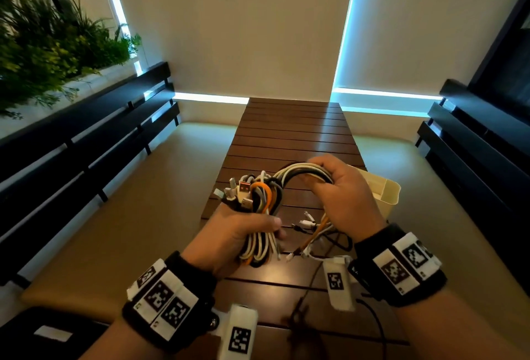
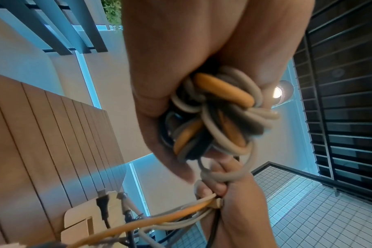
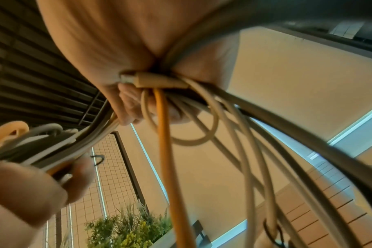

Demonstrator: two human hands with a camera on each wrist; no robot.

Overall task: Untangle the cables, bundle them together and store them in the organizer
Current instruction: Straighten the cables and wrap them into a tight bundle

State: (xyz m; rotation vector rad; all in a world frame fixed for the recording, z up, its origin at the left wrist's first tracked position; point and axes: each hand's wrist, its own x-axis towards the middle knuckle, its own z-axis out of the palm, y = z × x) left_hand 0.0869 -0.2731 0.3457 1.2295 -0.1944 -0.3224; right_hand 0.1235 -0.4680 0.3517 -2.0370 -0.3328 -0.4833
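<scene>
White, black, grey and orange cables (image 1: 262,202) form a folded bundle over the brown slatted bench (image 1: 289,130), gripped by left hand (image 1: 238,233) and right hand (image 1: 344,193). Cream plastic organizer (image 1: 387,196) at three o'clock. Risk: dangling connector ends snagging, reopening the tangle.

No legible text, brand or number found. Only black-and-white coded marker squares on the wristbands (image 1: 167,302) and camera mounts (image 1: 337,282); they carry no readable characters.
</scene>
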